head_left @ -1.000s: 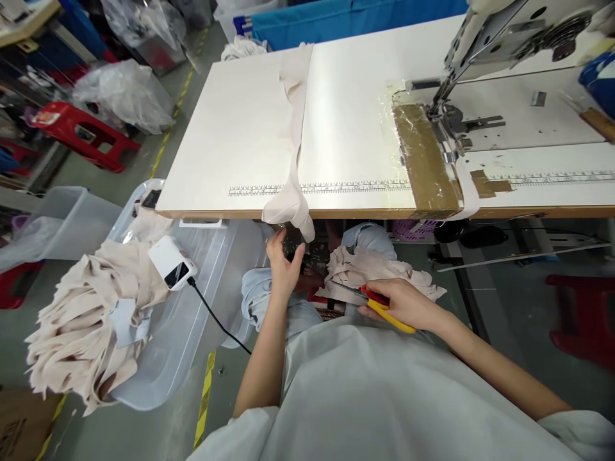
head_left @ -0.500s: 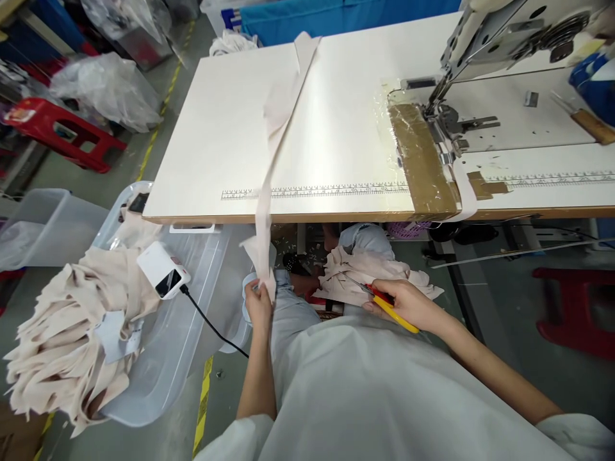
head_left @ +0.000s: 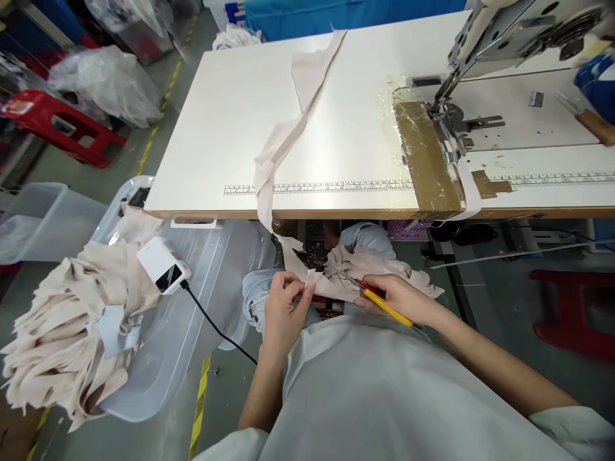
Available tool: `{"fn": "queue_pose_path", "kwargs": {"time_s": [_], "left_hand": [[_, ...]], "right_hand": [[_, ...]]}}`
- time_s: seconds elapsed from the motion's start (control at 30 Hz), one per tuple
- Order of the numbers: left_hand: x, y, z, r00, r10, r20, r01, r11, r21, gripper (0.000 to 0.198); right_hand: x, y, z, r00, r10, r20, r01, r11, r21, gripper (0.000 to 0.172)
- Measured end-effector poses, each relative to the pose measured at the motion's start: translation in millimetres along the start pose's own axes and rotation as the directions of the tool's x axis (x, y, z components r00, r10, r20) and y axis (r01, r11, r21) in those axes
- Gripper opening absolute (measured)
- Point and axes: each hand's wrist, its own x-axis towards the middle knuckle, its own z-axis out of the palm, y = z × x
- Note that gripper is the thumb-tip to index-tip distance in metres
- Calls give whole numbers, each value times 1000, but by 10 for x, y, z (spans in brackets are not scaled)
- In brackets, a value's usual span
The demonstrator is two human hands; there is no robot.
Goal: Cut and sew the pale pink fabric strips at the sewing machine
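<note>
A long pale-pink fabric strip (head_left: 283,144) lies across the white table and hangs over its front edge. Between thumb and fingers, my left hand (head_left: 287,307) pinches the strip's lower end above my lap. My right hand (head_left: 394,296) is closed around scissors (head_left: 389,308) with yellow and red handles, blades pointing left toward the cloth. Under the blades, a bunch of the same pink fabric (head_left: 379,269) rests on my lap. Whether the blades touch the strip, I cannot tell.
A sewing machine (head_left: 480,77) stands at the table's right, beside brown tape (head_left: 427,160). To the left, a clear plastic bin (head_left: 158,378) holds piled pink strips (head_left: 72,326) and a white device (head_left: 163,266) with a black cable. Red stools (head_left: 62,125) stand on the floor.
My left hand has moved right, toward the scissors, bringing the strip's end with it. On the table the strip has gone from taut to slack. My right hand has barely moved.
</note>
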Motion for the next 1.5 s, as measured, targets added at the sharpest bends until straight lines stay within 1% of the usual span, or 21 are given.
{"fn": "queue_pose_path", "kwargs": {"time_s": [0.03, 0.1, 0.17, 0.23, 0.33, 0.53, 0.63, 0.8, 0.87, 0.93, 1.07, 1.17, 1.37, 1.5], "left_hand": [[-1, 17, -4, 1000, -2, 18, 2, 1000, -19, 35], [-14, 30, 0, 989, -75, 124, 92, 986, -139, 31], [-22, 31, 19, 957, -158, 244, 228, 930, -289, 30], [-17, 26, 47, 927, -210, 311, 330, 853, -405, 36], [4, 8, 85, 907, -260, 330, 401, 773, -491, 45], [1, -77, 98, 885, -308, 349, 460, 693, -555, 47], [-2, -110, 97, 878, -312, 364, 474, 678, -562, 46], [11, -134, 103, 871, -314, 378, 483, 688, -541, 46], [14, -141, 103, 871, -315, 377, 482, 697, -530, 47], [14, -147, 101, 871, -316, 377, 481, 706, -519, 48], [9, -157, 100, 875, -308, 373, 472, 708, -526, 46], [4, -158, 102, 881, -290, 372, 460, 705, -540, 44], [1, -167, 104, 881, -284, 378, 460, 703, -543, 44], [11, -180, 114, 880, -292, 376, 466, 691, -553, 44]], "right_hand": [[-1, -12, -22, 1000, -1, 10, 1, 1000, 0, 62], [10, -33, -61, 999, -17, 36, 17, 1000, 0, 62], [39, -52, -88, 997, -36, 61, 36, 999, -2, 61], [80, -68, -104, 995, -50, 89, 52, 999, -16, 60], [151, -78, -124, 986, -48, 158, 53, 998, -27, 59], [269, -47, -196, 943, -75, 325, 77, 997, 6, 57], [310, -42, -225, 918, -84, 386, 84, 996, 19, 58], [351, -64, -233, 889, -74, 451, 64, 997, 36, 62], [352, -77, -232, 890, -71, 450, 67, 997, 23, 61], [343, -94, -229, 905, -70, 420, 87, 996, -21, 58], [305, -138, -215, 948, -45, 314, 116, 971, -211, 50], [283, -164, -192, 963, -39, 266, 127, 938, -322, 49], [271, -159, -144, 976, -21, 218, 110, 907, -406, 51], [259, -179, -149, 978, -4, 209, 98, 892, -442, 51]]}}
